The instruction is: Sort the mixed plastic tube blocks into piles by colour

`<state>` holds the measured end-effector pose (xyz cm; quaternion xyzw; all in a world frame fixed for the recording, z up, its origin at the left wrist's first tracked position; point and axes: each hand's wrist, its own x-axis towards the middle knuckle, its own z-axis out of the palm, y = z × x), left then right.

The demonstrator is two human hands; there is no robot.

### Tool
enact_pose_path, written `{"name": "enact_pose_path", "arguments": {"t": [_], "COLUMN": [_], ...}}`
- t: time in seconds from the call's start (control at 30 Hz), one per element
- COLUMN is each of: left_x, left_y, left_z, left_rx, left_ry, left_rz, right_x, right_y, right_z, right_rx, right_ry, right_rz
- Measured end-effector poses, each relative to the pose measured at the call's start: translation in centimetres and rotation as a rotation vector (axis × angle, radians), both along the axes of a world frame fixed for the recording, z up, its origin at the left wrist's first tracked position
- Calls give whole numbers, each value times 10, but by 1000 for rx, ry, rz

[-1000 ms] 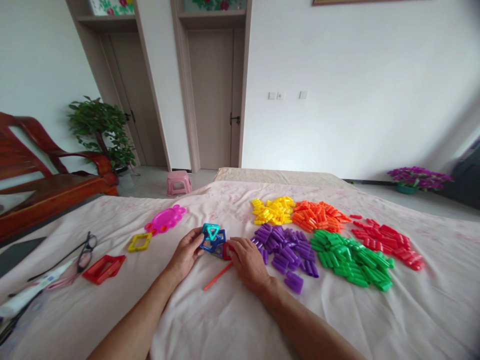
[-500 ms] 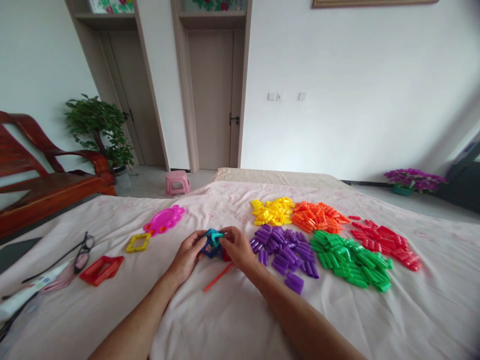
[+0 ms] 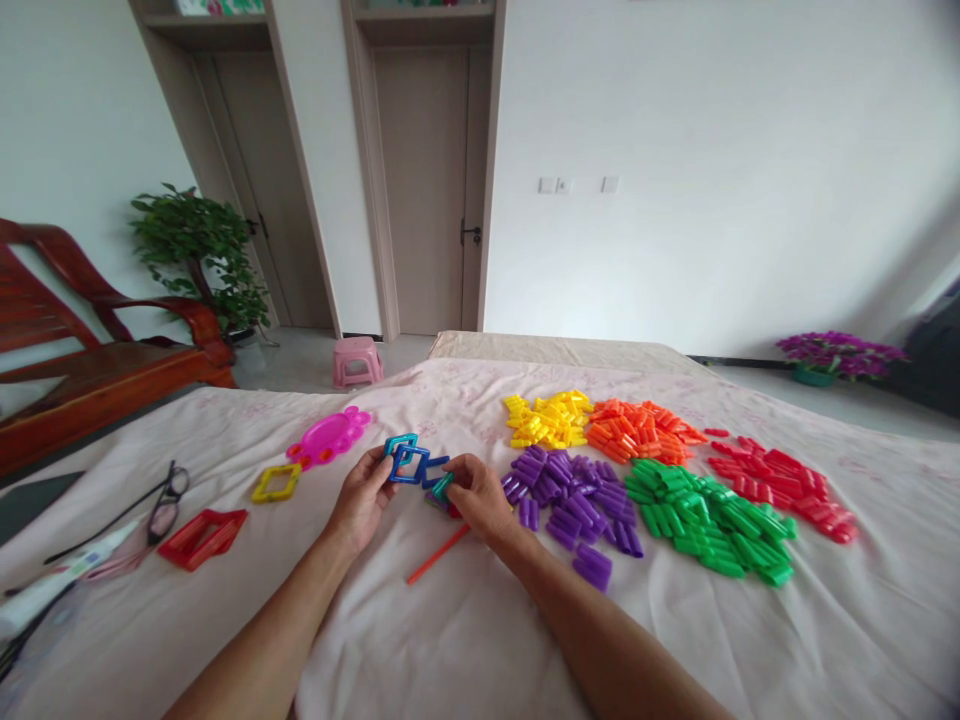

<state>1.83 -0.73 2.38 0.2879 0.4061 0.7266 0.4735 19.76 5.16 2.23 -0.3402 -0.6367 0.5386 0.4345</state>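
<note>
My left hand (image 3: 367, 490) pinches blue and teal square plastic frames (image 3: 409, 463), which look like magnetic building tiles. Opposite it, my right hand (image 3: 478, 497) grips another blue square frame (image 3: 433, 471) together with a teal-green piece (image 3: 442, 487). The frames meet or overlap between my hands; whether they are joined I cannot tell. Beneath my right hand a red piece is mostly hidden, and an orange-red stick (image 3: 437, 554) lies on the cloth just in front of it.
Piles of purple (image 3: 574, 500), yellow (image 3: 550, 418), orange (image 3: 641, 430), green (image 3: 712, 520) and red (image 3: 780, 485) plastic pieces lie on the right. Leftward are a yellow frame (image 3: 275, 498), red frames (image 3: 201, 562), a magenta piece (image 3: 330, 440), glasses (image 3: 166, 505) and a white tube (image 3: 67, 582).
My hands have drawn slightly apart. The bunched blue and teal frames are now spread between them, with some in each hand. The view has tilted down a little.
</note>
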Motion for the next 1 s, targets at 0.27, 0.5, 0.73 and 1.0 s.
{"name": "enact_pose_path", "arguments": {"t": [0.27,0.5,0.73,1.0], "left_x": [19,31,35,25], "left_y": [-6,-12,-14,-10], "left_z": [5,12,13,7], "left_rx": [9,-2,-11,-21], "left_ry": [-73,-57,95,151], "left_rz": [-97,-144,-155,-58], "right_x": [4,1,11,10], "right_y": [-10,-4,-2,-11], "right_z": [17,3,5,10], "right_rx": [129,98,218,57], "right_ry": [-51,-125,-244,48], "right_rz": [-70,-88,-175,62]}}
